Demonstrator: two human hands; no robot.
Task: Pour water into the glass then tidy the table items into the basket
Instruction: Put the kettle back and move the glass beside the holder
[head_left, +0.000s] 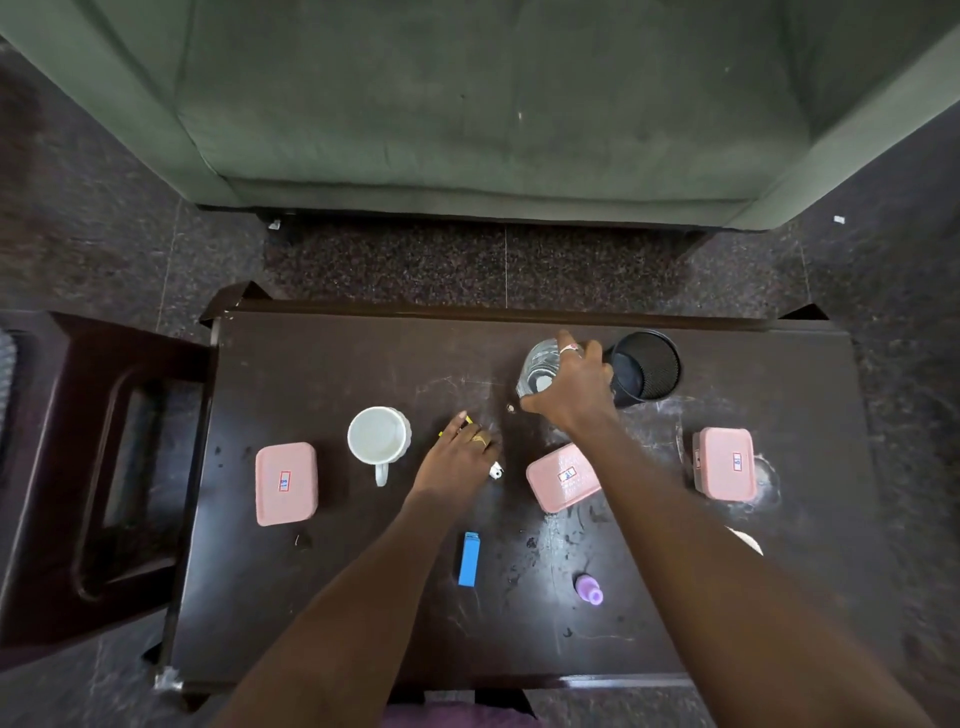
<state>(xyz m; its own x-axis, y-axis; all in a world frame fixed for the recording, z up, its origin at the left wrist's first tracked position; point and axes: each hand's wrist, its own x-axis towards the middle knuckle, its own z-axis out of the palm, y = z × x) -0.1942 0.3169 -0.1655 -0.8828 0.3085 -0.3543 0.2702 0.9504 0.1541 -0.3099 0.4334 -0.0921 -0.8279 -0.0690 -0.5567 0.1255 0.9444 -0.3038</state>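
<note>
A clear water bottle (539, 364) stands at the far middle of the dark table (322, 364), with my right hand (576, 387) wrapped around it from above. Just right of it sits a black mesh basket (649, 366). My left hand (457, 454) rests flat on a yellow pen (466, 420) and a small white item (496, 471) near the table's middle; whether it grips them I cannot tell. A white mug (378, 435) stands left of that hand. Three pink lidded boxes lie at the left (286, 483), middle (561, 477) and right (724, 463).
A blue lighter-like stick (469, 558) and a small purple bottle (588, 588) lie near the front edge. A dark wooden stool (98, 467) stands left of the table. A green sofa (467, 104) sits beyond the far edge.
</note>
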